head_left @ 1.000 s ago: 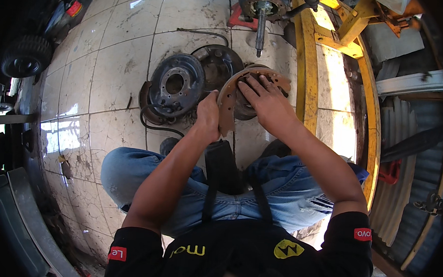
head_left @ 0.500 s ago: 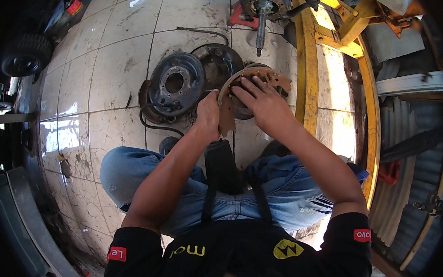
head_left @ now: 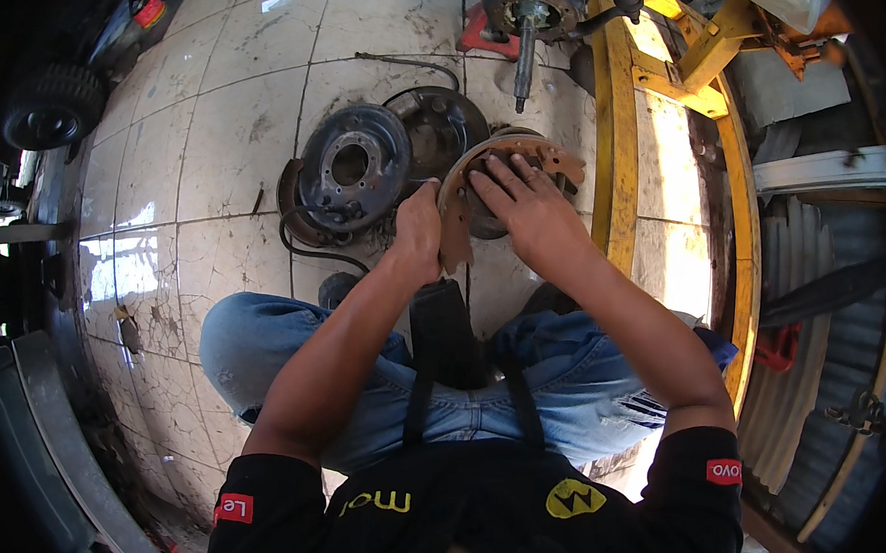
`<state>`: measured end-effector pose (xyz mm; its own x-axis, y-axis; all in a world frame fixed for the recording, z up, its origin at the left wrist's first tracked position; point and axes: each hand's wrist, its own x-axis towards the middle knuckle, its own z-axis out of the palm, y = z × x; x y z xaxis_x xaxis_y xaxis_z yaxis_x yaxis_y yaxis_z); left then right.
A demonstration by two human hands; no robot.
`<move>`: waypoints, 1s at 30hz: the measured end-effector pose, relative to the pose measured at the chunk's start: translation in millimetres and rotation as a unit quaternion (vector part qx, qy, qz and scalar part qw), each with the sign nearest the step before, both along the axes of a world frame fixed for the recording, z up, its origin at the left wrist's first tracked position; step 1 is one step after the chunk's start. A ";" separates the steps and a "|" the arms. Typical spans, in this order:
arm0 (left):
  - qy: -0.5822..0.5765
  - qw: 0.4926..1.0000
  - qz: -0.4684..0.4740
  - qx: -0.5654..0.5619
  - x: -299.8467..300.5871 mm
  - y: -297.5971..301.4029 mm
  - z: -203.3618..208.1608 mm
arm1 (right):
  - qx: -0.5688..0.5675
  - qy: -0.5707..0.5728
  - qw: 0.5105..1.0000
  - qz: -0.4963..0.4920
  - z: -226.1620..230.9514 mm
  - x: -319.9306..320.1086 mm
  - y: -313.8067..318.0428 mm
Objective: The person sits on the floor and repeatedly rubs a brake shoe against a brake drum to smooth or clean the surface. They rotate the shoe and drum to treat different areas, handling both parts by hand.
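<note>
Head view | brake shoe (head_left: 454,225) | curved | rust-brown, perforated | paler-rimmed | near end notched

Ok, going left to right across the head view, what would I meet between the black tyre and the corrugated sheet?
Black tyre → black round plate with a central hole → left hand → right hand → yellow beam → corrugated sheet.

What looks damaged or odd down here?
Floor tiles at left are webbed with cracks, and the jeans have frayed rips on the right leg. The curved metal piece in the left hand looks rusty.
</note>
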<state>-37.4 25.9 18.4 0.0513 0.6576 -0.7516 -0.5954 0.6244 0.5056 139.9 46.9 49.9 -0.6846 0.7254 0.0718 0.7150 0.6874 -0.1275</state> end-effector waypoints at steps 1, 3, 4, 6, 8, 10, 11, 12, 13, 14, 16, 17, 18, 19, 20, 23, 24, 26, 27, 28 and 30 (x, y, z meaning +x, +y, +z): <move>0.007 1.000 -0.002 0.001 0.9 0.3 2.7 | 0.011 -0.005 1.000 -0.008 -0.9 0.7 3.3; 0.022 1.000 -0.006 0.004 3.3 0.1 10.1 | -0.004 0.000 1.000 -0.022 0.1 0.5 -0.1; 0.023 1.000 -0.007 0.002 3.2 -0.4 11.3 | -0.012 0.002 1.000 -0.027 1.3 0.3 -2.2; 0.026 1.000 -0.010 -0.004 2.9 -0.9 12.2 | -0.026 0.015 1.000 0.000 5.1 -5.0 -5.5; 0.015 1.000 -0.007 -0.004 2.5 -0.7 12.4 | -0.025 0.010 1.000 -0.005 4.9 -4.4 -4.6; 0.017 1.000 -0.008 -0.002 2.2 -0.6 12.1 | -0.006 -0.013 0.999 -0.034 2.2 0.8 6.7; 0.024 1.000 -0.010 0.000 2.3 -1.2 10.9 | -0.006 -0.007 1.000 -0.026 2.1 -0.6 4.1; 0.031 0.999 -0.012 0.002 2.1 -1.1 10.0 | -0.006 0.000 1.000 -0.019 2.7 -3.4 -1.9; 0.028 1.000 -0.012 0.005 2.4 -1.5 8.6 | -0.007 0.004 1.000 -0.014 2.9 -4.5 -6.6; 0.025 1.000 -0.011 0.007 2.1 -1.7 7.2 | -0.012 0.011 1.000 -0.007 2.4 -5.0 -6.7; 0.018 1.000 -0.010 0.009 1.7 -1.3 6.7 | -0.021 0.026 0.999 0.007 2.0 -5.9 -4.4; 0.014 1.000 -0.009 0.009 1.3 -0.9 7.1 | -0.017 0.016 1.000 -0.010 1.1 -4.0 -1.7; 0.010 1.000 -0.008 0.009 1.2 -0.7 7.7 | -0.014 0.005 1.000 -0.026 -0.5 -0.4 1.6; 0.014 1.000 -0.005 0.006 1.6 -0.5 8.7 | -0.010 -0.005 0.999 -0.040 0.1 0.3 5.4; 0.018 1.000 -0.002 0.002 2.8 -1.3 10.3 | -0.013 0.005 1.000 -0.025 0.3 -1.7 2.7; -0.002 1.000 0.005 0.020 1.7 -1.2 0.3 | -0.019 0.020 1.000 -0.002 2.1 -6.4 -7.7; -0.013 0.999 0.007 0.031 1.3 -1.4 -4.3 | -0.016 0.017 1.000 -0.008 1.3 -6.0 -4.0; 0.003 1.000 -0.002 0.016 1.3 -0.3 0.6 | -0.017 0.011 0.999 -0.024 0.8 -5.5 -1.2; 0.011 1.000 -0.006 0.009 1.3 0.1 2.4 | -0.022 0.006 0.999 -0.035 1.6 -4.4 -1.0; 0.016 1.000 -0.005 0.010 1.9 -0.1 1.5 | -0.026 0.000 0.999 -0.045 2.4 -3.3 -0.1; 0.025 1.000 -0.002 0.013 3.4 -1.2 -1.0 | -0.025 0.009 1.000 -0.017 2.7 -8.3 -4.9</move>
